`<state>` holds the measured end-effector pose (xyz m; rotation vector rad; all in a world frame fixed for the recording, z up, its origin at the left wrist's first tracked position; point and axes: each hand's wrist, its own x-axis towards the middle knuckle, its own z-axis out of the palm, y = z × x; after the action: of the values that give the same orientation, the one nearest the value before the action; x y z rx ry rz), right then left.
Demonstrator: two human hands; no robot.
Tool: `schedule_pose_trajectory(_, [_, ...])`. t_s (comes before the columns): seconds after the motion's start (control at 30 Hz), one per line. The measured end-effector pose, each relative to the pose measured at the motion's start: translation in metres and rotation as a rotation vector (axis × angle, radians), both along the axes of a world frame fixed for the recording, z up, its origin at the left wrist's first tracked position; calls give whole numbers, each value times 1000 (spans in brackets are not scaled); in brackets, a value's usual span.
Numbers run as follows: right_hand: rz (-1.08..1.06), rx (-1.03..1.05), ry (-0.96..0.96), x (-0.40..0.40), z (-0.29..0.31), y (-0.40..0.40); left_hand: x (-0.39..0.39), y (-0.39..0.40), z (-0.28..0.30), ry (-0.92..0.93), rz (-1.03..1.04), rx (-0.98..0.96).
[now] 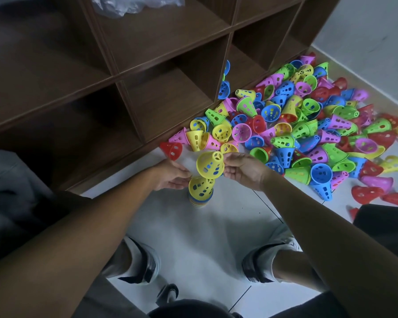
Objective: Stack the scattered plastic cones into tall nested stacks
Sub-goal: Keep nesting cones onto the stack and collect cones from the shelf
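**Cones: one stack begun, most loose**

- Shelf [147, 72]: brown cubbies, upper left; a clear bag [136, 4] on top.
- Left hand [171, 175]: fingers curled beside the stack [200, 191], apparently steadying its yellow top; actual contact cannot be told.
- Stack: nested, upright on the floor [193, 237] between the feet, kept near for easy adding.
- Held cone [210, 165]: yellow, tilted just above the stack, likely being lined up to drop on.
- Right hand [244, 169]: pinching the held cone's rim.
- Pile [308, 125]: many-coloured cones heaped right, against the shelf base, unstacked.
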<state>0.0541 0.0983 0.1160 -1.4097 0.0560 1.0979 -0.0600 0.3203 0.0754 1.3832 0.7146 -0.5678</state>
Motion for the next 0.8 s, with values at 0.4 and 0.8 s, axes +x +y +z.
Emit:
schedule_pose_trajectory(0.4, [140, -129, 0, -13, -21, 2, 1, 5, -13, 31, 62, 110])
schedule_pose_trajectory(0.8, [174, -387, -119, -22, -48, 8, 24, 36, -49, -217, 43, 647])
